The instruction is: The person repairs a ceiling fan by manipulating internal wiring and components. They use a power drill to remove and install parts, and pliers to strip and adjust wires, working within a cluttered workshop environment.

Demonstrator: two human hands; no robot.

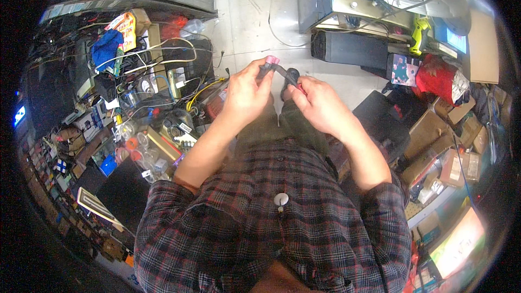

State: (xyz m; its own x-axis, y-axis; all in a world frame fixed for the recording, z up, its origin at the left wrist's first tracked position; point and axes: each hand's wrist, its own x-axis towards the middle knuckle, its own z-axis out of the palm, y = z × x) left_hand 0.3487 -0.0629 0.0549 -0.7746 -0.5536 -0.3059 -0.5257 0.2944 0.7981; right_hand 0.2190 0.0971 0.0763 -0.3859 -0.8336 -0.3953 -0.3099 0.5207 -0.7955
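Note:
My left hand [248, 95] and my right hand [320, 104] are raised together in front of my chest, over my lap. Between them they grip a small dark, bent tool-like thing [282, 74] with a pink end [271, 60] sticking up above my left fingers. A bit of red shows at my right fingertips. My left fingers close round the pink-tipped end, my right fingers pinch the other end. What the thing is exactly, I cannot tell. My plaid shirt sleeves are rolled up to the elbows.
A crowded workbench [135, 125] at my left holds cables, small parts, jars and a blue cloth [106, 46]. A black box [347, 49] and a metal appliance [358, 0] stand on the tiled floor ahead. Cardboard boxes [439, 141] pile up at my right.

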